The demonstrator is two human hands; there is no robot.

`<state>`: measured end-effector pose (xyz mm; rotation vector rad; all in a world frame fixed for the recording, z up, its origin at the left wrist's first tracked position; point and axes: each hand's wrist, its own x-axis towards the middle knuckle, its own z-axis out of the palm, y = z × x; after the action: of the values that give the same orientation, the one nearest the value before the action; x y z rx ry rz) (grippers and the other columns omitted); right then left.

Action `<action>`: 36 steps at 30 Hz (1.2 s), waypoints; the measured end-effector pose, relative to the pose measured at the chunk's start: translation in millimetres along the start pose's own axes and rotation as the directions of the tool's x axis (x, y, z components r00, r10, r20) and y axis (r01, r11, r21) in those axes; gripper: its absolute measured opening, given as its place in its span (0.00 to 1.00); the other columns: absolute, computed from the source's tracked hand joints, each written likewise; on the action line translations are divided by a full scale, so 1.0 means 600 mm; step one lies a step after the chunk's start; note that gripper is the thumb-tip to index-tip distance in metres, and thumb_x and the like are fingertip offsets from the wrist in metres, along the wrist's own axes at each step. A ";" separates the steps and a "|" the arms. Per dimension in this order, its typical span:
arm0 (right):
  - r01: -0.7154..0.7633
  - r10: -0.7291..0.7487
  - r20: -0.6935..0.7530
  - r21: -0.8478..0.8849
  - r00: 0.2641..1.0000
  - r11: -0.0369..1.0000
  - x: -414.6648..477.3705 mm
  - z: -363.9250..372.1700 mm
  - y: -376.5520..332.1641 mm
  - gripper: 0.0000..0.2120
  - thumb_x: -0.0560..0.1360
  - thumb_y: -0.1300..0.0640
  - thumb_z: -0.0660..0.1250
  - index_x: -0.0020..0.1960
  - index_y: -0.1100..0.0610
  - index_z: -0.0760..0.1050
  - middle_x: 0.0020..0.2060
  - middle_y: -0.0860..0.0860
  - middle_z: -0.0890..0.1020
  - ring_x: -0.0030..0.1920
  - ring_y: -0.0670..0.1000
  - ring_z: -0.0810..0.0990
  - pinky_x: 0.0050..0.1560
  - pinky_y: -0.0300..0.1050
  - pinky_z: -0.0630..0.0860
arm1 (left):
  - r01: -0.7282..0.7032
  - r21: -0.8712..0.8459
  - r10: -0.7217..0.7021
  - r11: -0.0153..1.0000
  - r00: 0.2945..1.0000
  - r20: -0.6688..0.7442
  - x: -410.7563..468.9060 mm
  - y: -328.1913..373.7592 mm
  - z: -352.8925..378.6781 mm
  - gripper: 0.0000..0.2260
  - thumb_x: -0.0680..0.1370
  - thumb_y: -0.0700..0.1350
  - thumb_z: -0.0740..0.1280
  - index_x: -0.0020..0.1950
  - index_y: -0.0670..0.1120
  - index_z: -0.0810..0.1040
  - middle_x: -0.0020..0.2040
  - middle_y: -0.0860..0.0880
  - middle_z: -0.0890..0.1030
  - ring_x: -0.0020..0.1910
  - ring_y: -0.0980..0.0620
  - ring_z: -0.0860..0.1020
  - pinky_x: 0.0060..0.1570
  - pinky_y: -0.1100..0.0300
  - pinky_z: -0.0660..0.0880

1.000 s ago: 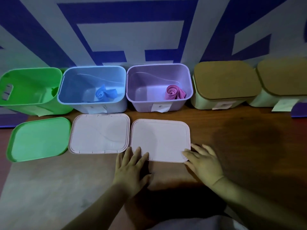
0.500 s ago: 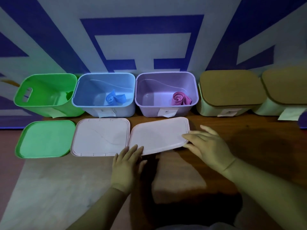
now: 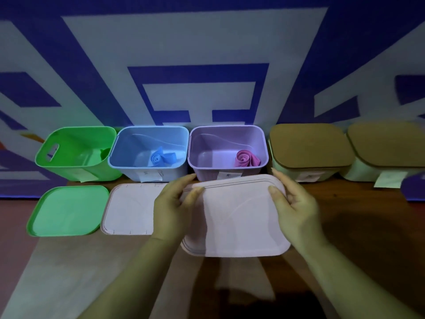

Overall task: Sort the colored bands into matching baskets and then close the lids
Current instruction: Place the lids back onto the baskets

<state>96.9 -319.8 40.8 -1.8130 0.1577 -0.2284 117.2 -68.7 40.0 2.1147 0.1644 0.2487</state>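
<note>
A pale pink lid (image 3: 239, 217) is lifted off the table, held between both hands. My left hand (image 3: 171, 210) grips its left edge and my right hand (image 3: 296, 208) grips its right edge. Just behind it stands the open purple basket (image 3: 230, 132) with a rolled pink band (image 3: 245, 158) inside. To its left, the open blue basket (image 3: 149, 132) holds a rolled blue band (image 3: 161, 157). The open green basket (image 3: 76, 139) at far left is tilted, with a bit of green band (image 3: 104, 153) inside.
A second pale lid (image 3: 128, 208) and a green lid (image 3: 66, 210) lie flat on the wooden table (image 3: 368, 226) in front of their baskets. Two pale baskets with tan lids on (image 3: 308, 146) (image 3: 388, 143) stand at the right. A blue-and-white patterned wall rises behind.
Both hands have taken hold of the pale pink lid by its sides and raised it off the table, toward the purple basket. The camera view tilted upward.
</note>
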 end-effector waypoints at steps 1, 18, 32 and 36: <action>-0.034 0.035 -0.034 0.042 0.999 0.999 0.004 0.002 -0.002 0.19 0.79 0.57 0.68 0.62 0.35 0.77 0.59 0.40 0.82 0.62 0.45 0.80 0.65 0.52 0.75 | -0.008 0.016 0.008 1.000 1.000 0.004 0.006 0.006 0.002 0.15 0.76 0.49 0.72 0.62 0.57 0.80 0.54 0.64 0.79 0.52 0.66 0.75 0.59 0.67 0.71; -0.298 0.285 -0.166 -0.063 0.944 0.952 0.195 0.041 0.006 0.19 0.78 0.58 0.67 0.68 0.46 0.73 0.48 0.42 0.79 0.53 0.51 0.80 0.52 0.45 0.77 | -0.470 0.521 0.084 0.712 0.794 0.602 0.095 -0.030 0.000 0.41 0.65 0.79 0.56 0.76 0.71 0.49 0.81 0.56 0.41 0.80 0.41 0.43 0.74 0.37 0.58; 0.253 0.179 0.393 -0.817 0.902 0.519 0.273 0.071 0.071 0.35 0.78 0.33 0.55 0.80 0.43 0.48 0.80 0.51 0.39 0.79 0.56 0.37 0.78 0.54 0.48 | -0.517 0.584 0.116 0.626 0.802 0.586 0.255 -0.082 0.094 0.43 0.69 0.77 0.56 0.79 0.62 0.51 0.82 0.49 0.51 0.79 0.35 0.51 0.76 0.39 0.53; 0.296 0.143 0.379 -0.866 0.914 0.403 0.279 0.076 0.090 0.37 0.75 0.29 0.47 0.80 0.44 0.47 0.80 0.54 0.43 0.80 0.59 0.40 0.78 0.53 0.47 | -0.520 0.610 0.116 0.598 0.809 0.576 0.258 -0.092 0.106 0.43 0.69 0.75 0.58 0.80 0.61 0.50 0.82 0.49 0.50 0.78 0.34 0.50 0.76 0.37 0.50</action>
<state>271.4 -328.3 -10.3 -2.9734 -0.1500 0.2586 281.8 -59.0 -22.2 2.9706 -0.5461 -0.1971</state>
